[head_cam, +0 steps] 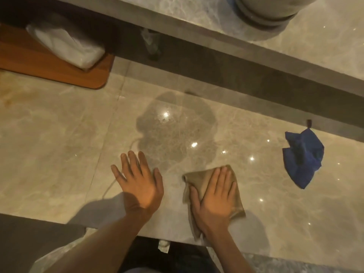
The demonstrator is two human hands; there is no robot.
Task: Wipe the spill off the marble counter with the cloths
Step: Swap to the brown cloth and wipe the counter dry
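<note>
Right hand (pixel 213 201) flat, palm down on the tan cloth (pixel 199 178), fingers spread and straight. Nothing pinched; grip open, just pressing the cloth onto the surface (pixel 59 154). Cloth lies near the front edge, one corner hanging over it by my wrist.

Left hand (pixel 140 186) just beside it, also flat on bare marble, fingers splayed, grip open, holding nothing.

Spill (pixel 173 131) is right past my fingertips: dark wet patch with irregular outline, ceiling lights glinting in it. Tan cloth's far corner sits at its near rim.

Blue cloth (pixel 303 156) crumpled well off to the right, apart from the spill, near the dark channel (pixel 236 75) along the back.

Far left: wooden board (pixel 59 71) with a white plastic-wrapped pack (pixel 67 44) on it. Far right, on the raised ledge: grey round base (pixel 266 14), top cut off.

No readable labels or writing anywhere.
</note>
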